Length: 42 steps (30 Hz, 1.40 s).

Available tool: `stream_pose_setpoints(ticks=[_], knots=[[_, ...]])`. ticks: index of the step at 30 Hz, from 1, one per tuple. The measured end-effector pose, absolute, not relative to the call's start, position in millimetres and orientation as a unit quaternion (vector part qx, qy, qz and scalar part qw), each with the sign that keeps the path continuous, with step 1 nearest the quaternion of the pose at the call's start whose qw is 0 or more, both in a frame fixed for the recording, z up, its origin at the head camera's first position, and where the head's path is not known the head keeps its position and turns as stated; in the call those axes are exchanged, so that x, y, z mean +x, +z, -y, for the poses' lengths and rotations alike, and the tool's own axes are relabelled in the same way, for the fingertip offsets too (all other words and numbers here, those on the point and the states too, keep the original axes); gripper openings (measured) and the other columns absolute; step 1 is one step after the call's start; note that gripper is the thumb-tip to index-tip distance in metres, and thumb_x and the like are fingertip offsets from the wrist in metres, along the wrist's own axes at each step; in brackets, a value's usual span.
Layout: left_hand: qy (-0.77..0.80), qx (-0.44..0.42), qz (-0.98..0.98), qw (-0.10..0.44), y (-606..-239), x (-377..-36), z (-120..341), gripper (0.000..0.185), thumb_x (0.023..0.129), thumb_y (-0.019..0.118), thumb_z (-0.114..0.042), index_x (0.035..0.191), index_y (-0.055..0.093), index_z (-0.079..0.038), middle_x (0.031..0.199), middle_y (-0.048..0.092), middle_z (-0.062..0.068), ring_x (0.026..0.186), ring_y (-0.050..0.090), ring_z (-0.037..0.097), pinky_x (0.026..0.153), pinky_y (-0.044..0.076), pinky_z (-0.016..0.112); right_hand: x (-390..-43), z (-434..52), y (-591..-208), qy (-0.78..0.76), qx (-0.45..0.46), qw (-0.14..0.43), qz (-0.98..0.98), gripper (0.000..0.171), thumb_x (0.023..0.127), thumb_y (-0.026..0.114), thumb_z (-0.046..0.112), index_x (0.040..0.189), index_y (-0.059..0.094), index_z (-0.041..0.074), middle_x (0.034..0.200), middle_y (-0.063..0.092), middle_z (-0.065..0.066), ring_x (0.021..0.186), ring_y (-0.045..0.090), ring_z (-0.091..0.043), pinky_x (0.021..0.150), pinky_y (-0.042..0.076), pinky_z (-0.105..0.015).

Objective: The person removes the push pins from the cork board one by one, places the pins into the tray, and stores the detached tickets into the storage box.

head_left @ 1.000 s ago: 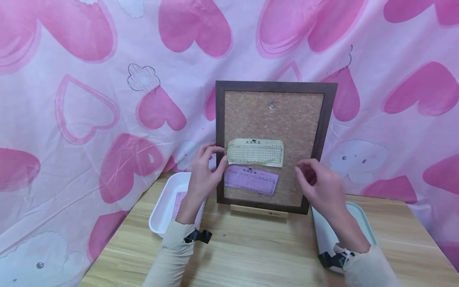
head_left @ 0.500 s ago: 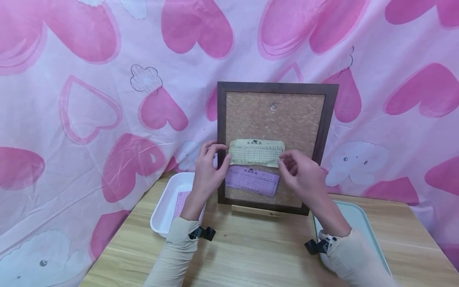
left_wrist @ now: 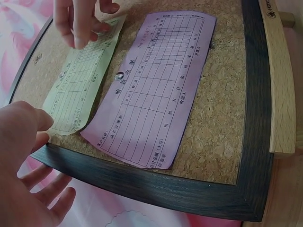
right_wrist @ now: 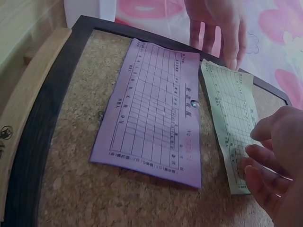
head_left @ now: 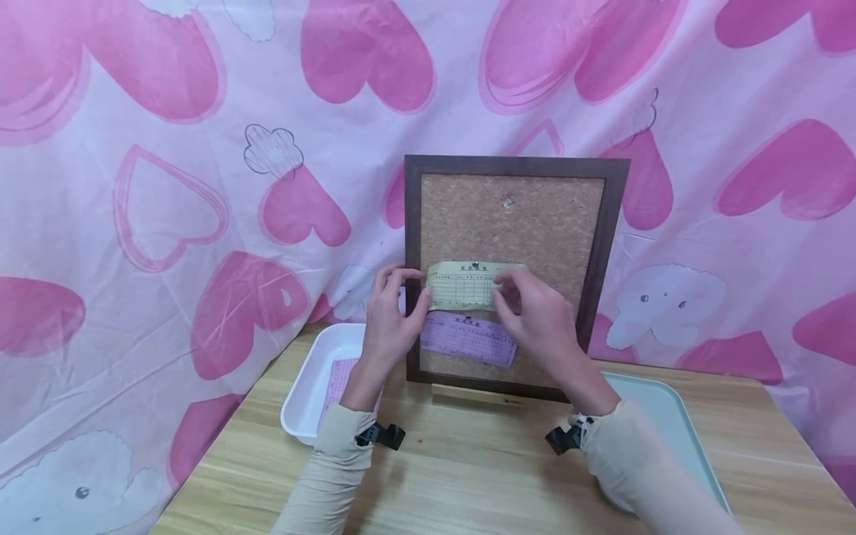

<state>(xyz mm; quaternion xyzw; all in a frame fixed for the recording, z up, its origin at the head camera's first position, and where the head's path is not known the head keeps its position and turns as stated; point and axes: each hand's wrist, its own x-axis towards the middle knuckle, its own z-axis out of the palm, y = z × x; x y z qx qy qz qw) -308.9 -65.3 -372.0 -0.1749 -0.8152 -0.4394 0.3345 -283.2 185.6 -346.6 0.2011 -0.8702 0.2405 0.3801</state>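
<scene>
A framed corkboard [head_left: 461,223] stands propped upright with two receipt slips pinned to it. The yellow-green slip [head_left: 458,287] lies above the purple slip [head_left: 466,340], each held by a small pushpin [left_wrist: 119,75] at its top edge. My left hand [head_left: 391,319] is at the board's left side, thumb tip right at the yellow-green slip's left end and fingers loosely bent by the frame. My right hand [head_left: 542,316] reaches over the slip's right part, hiding it in the head view. In the right wrist view, its loosely bent fingertips [right_wrist: 253,150] lie along the slip's face.
A white tray [head_left: 294,394] with a pink slip [head_left: 339,383] stands left of the board. At the right, a pale green tray [head_left: 689,423] is partly under my right forearm. A cluster of pins [head_left: 508,200] sits high on the cork. Heart-printed cloth [head_left: 267,297] hangs behind.
My right hand has moved left from beside the board's right edge onto the yellow-green slip. My left hand stays at the slip's left end, and both slips remain in place.
</scene>
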Motion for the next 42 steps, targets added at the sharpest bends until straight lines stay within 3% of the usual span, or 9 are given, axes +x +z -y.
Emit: stream_pose_setpoints(ticks=[9,18,26,33,42], knots=[[-0.452,-0.174,0.807,0.338,-374.7,-311.5,63.1,0.02,0.101,0.075,-0.025,0.115,0.073,-0.012,0.14,0.059,0.013,0.138,0.055,0.029,0.119,0.046,0.049,-294.7,-172.9,-341.2,0.248,0.188,0.374,0.874,0.02,0.104,0.071,0.027,0.119,0.073,0.013,0.087,0.077,0.001,0.068,0.066,-0.013,0.057,0.05,-0.032],[-0.459,-0.168,0.81,0.323,-375.5,-313.4,59.9,0.015,0.101,0.075,-0.025,0.105,0.072,-0.011,0.141,0.058,0.013,0.145,0.051,0.028,0.124,0.042,0.052,-304.8,-160.4,-339.3,0.254,0.19,0.408,0.856,0.019,0.104,0.07,0.024,0.118,0.074,0.01,0.085,0.079,-0.004,0.062,0.066,-0.015,0.052,0.049,-0.032],[-0.46,-0.172,0.808,0.325,-376.2,-313.7,58.6,0.014,0.101,0.074,-0.025,0.101,0.072,-0.011,0.143,0.057,0.014,0.145,0.051,0.029,0.117,0.049,0.053,-309.2,-155.4,-337.6,0.26,0.189,0.416,0.851,0.016,0.104,0.07,0.02,0.115,0.075,0.009,0.084,0.079,-0.005,0.061,0.066,-0.015,0.048,0.047,-0.031],[-0.455,-0.173,0.81,0.327,-375.3,-315.0,58.3,0.016,0.101,0.073,-0.027,0.102,0.072,-0.011,0.143,0.058,0.013,0.146,0.05,0.028,0.123,0.044,0.052,-311.5,-153.9,-337.4,0.256,0.191,0.424,0.847,0.014,0.104,0.071,0.019,0.113,0.075,0.009,0.083,0.077,-0.004,0.061,0.066,-0.016,0.047,0.046,-0.032],[-0.458,-0.173,0.809,0.326,-376.5,-315.2,59.2,0.015,0.101,0.073,-0.026,0.101,0.071,-0.012,0.144,0.057,0.014,0.145,0.05,0.029,0.121,0.045,0.054,-312.5,-153.6,-338.4,0.252,0.196,0.423,0.848,0.012,0.103,0.071,0.018,0.112,0.074,0.01,0.083,0.077,-0.004,0.061,0.066,-0.016,0.047,0.046,-0.031]])
